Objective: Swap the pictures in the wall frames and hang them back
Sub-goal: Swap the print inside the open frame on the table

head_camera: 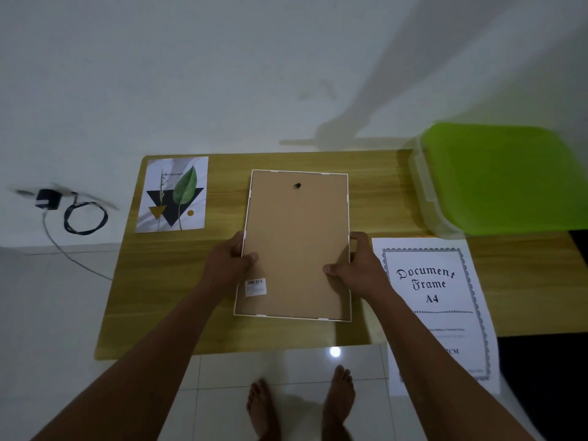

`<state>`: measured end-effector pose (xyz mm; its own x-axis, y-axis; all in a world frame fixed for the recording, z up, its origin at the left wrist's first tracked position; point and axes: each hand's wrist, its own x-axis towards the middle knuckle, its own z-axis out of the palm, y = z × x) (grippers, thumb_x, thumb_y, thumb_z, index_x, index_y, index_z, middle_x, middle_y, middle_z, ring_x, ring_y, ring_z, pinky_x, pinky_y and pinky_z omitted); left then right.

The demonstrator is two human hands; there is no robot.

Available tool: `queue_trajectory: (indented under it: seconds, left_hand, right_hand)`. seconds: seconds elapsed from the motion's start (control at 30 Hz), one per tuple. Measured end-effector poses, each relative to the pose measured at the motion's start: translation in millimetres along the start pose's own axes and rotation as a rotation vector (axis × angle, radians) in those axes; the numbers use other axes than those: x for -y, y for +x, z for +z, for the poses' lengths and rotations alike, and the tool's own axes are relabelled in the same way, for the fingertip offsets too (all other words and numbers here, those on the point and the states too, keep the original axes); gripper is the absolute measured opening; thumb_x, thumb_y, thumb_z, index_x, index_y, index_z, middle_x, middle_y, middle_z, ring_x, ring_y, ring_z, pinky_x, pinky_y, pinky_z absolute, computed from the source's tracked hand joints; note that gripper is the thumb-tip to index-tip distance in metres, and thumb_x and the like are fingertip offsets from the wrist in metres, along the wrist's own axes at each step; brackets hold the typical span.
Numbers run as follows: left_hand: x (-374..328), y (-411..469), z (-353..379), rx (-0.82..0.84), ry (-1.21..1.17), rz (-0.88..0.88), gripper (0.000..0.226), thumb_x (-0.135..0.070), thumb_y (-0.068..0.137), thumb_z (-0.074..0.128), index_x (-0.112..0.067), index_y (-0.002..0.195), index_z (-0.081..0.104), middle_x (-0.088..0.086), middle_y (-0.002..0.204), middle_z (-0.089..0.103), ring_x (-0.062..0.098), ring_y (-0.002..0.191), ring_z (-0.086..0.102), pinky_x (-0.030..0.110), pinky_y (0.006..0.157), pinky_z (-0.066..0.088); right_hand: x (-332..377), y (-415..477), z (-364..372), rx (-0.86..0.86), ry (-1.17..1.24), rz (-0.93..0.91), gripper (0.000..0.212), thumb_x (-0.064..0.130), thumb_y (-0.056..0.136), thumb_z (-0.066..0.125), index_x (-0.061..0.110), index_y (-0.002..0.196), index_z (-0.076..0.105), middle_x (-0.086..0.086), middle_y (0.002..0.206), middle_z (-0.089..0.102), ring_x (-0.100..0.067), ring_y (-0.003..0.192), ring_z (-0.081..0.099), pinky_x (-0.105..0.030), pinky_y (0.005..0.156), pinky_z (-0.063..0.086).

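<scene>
Brown-side up at mid-worktop [286, 335], gripping the frame [296, 243] by both long sides, left hand [230, 262] and right hand [358, 265] each curling round a rim, thumbs pressing the backing. Probably worth keeping pressure even and level, stopping the backing slipping during any turning over.

Both arms stretched forward, left hand [229, 262] and right hand [358, 265] gripping opposite side edges of the frame [296, 230], thumbs on top

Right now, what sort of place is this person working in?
Likely a room at home: a picture frame held at a wooden table against a white wall, glossy floor tiles under bare feet, and a charger at the wall.
</scene>
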<state>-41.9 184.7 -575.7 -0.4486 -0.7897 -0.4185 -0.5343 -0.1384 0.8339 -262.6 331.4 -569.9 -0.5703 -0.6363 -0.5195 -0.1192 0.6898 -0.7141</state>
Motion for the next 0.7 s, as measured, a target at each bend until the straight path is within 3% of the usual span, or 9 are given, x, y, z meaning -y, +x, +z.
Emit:
queue_trajectory:
  seconds: [0.17,0.27,0.33,0.4,0.57,0.7]
  left_hand:
    - [-18.0,-8.9,-13.3,0.125,-0.371,-0.105,0.063,0.007,0.084,0.063,-0.026,0.137,0.052,0.009,0.107,0.073,0.030,0.102,0.068,0.041,0.088,0.054]
    - [-39.4,-21.4,-24.3,0.204,-0.407,-0.146,0.066,0.010,0.084,0.062,-0.029,0.136,0.050,0.010,0.110,0.072,0.027,0.098,0.069,0.036,0.079,0.055]
    - [-54.3,-29.9,-32.4,0.254,-0.411,-0.139,0.072,0.008,0.085,0.063,-0.037,0.139,0.044,0.012,0.112,0.071,0.030,0.097,0.068,0.043,0.085,0.052]
    - [-68.6,-37.3,-39.7,0.260,-0.418,-0.090,0.075,0.007,0.085,0.062,-0.031,0.145,0.038,0.016,0.114,0.070,0.037,0.101,0.067,0.049,0.091,0.052]
    - [-104.6,-65.1,-37.1,0.188,-0.246,0.145,0.083,0.003,0.086,0.065,-0.031,0.151,0.026,0.002,0.117,0.070,0.021,0.101,0.070,0.042,0.084,0.057]
    - [-126.8,-90.4,-19.6,0.111,-0.038,0.376,0.077,0.000,0.085,0.067,-0.033,0.147,0.036,-0.004,0.120,0.066,0.010,0.105,0.066,0.031,0.080,0.059]
  right_hand:
    - [11.5,-7.2,-7.7,0.018,0.119,-0.010,0.080,0.011,0.074,0.084,0.022,0.140,0.039,-0.004,0.120,0.063,-0.017,0.096,0.063,-0.030,0.082,0.051]
    - [26.7,-12.2,-19.9,0.025,0.146,-0.032,0.079,0.009,0.074,0.084,0.018,0.140,0.043,-0.006,0.120,0.065,-0.014,0.091,0.064,-0.026,0.075,0.052]
    - [39.1,-19.0,-27.4,0.036,0.149,-0.050,0.076,0.008,0.075,0.083,0.016,0.140,0.044,-0.003,0.110,0.067,-0.007,0.084,0.063,-0.018,0.065,0.049]
    - [51.9,-29.0,-30.7,0.044,0.142,-0.066,0.076,0.010,0.079,0.080,0.014,0.144,0.041,0.001,0.102,0.064,-0.005,0.082,0.061,-0.016,0.063,0.047]
    - [99.8,-56.2,-23.7,0.009,0.194,-0.176,0.068,0.036,0.092,0.066,0.022,0.151,0.036,-0.007,0.148,0.045,-0.020,0.123,0.053,-0.036,0.103,0.046]
    - [140.5,-81.5,-22.0,-0.033,0.265,-0.271,0.074,0.063,0.088,0.055,0.031,0.150,0.032,0.000,0.149,0.045,-0.023,0.131,0.049,-0.050,0.104,0.046]
